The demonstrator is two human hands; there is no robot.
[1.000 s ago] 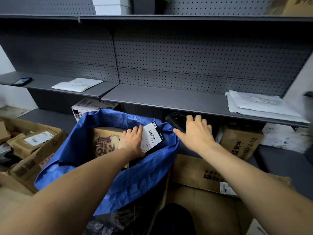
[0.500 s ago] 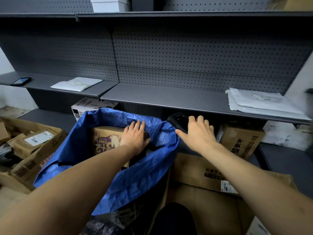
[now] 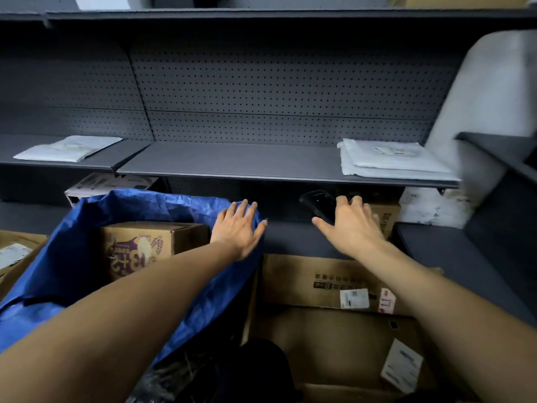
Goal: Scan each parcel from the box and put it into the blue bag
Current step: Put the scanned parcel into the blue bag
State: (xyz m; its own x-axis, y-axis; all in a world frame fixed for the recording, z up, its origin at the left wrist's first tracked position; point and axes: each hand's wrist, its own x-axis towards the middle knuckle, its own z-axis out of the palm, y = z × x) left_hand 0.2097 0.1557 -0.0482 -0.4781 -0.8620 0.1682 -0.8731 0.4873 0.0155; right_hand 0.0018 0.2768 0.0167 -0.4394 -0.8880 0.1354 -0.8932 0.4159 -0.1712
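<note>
My left hand [image 3: 236,228] is empty, fingers spread over blue bag [image 3: 72,257] rim; right hand [image 3: 348,225] grips scanner [image 3: 318,203]. Risk: rim sags shut, next parcel from cardboard box [image 3: 319,283] misses.

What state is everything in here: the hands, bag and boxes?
Left hand: open, empty, fingers spread over the bag's rim.
Right hand: gripping black handheld scanner.
Blue plastic bag: open, holding a brown printed cardboard box.
Large cardboard box: open.
</note>
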